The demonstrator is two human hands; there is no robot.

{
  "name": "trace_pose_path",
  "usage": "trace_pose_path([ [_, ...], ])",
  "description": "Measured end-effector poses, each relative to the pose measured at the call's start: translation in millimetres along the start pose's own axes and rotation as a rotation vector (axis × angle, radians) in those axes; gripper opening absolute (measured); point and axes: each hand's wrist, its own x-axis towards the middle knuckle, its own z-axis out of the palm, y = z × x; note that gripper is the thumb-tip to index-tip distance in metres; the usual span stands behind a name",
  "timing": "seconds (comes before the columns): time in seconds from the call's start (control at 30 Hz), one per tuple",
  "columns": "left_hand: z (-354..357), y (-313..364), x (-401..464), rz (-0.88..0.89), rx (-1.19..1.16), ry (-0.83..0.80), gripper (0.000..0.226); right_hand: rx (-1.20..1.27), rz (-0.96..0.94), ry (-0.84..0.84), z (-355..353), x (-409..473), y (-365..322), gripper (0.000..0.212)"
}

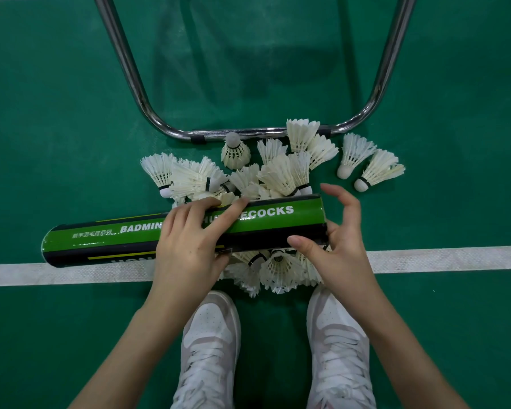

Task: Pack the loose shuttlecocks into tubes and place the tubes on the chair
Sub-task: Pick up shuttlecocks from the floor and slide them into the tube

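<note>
A green and black shuttlecock tube (109, 240) lies level across the view, a little above the floor. My left hand (189, 243) wraps around its middle. My right hand (334, 231) cups the tube's right end, thumb under the rim and fingers spread above it; whether that end is capped stays hidden. A pile of several white feather shuttlecocks (278, 172) lies on the floor behind the tube, and more shuttlecocks (278, 267) show below it. Two separate shuttlecocks (366, 166) lie to the right.
The chrome tube frame of a chair (171, 132) stands on the green court floor just beyond the pile. A white court line (443, 258) runs across under the tube. My two white sneakers (210, 335) are planted at the bottom.
</note>
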Motion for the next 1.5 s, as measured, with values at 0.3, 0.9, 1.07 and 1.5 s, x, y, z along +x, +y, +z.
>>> trace_pose_path([
  [0.3,0,-2,-1,-0.001,0.003,-0.02,0.086,-0.022,0.017,0.036,0,0,-4,0.083],
  [0.9,-44,28,15,0.068,0.161,0.092,0.085,-0.009,-0.057,-0.079,-26,-12,-37,0.075],
  [1.07,-50,22,7,0.057,0.167,0.104,0.086,-0.055,-0.084,-0.188,-20,-12,-41,0.074],
  [1.5,-29,4,28,0.114,0.08,0.052,0.091,-0.12,-0.046,-0.132,-22,7,-33,0.075],
])
